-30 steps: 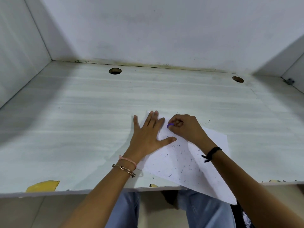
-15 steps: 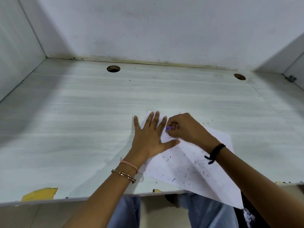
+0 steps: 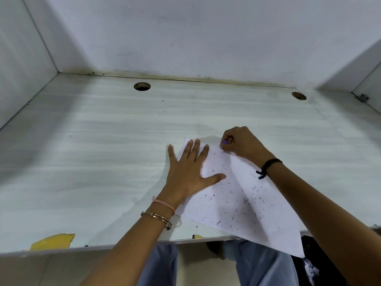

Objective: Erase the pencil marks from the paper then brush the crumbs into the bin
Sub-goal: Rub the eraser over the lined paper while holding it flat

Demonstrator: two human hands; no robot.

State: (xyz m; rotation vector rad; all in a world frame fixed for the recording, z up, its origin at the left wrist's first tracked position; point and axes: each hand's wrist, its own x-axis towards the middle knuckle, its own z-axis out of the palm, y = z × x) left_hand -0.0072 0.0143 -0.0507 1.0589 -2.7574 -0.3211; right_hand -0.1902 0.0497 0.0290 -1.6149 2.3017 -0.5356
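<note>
A white sheet of paper lies skewed on the pale desk, its near corner hanging over the front edge. Dark eraser crumbs are scattered across it. My left hand lies flat with fingers spread on the paper's far left part, pinning it down. My right hand pinches a small purple eraser at the paper's far edge, fingers curled round it. No bin is in view.
Two round cable holes sit near the desk's back edge. White walls enclose the desk at the back and both sides. A yellow scrap lies at the front left edge. My legs in jeans show below.
My right hand with the eraser has moved away from my left hand, toward the paper's far right edge. My left hand stays pressed flat on the sheet.
</note>
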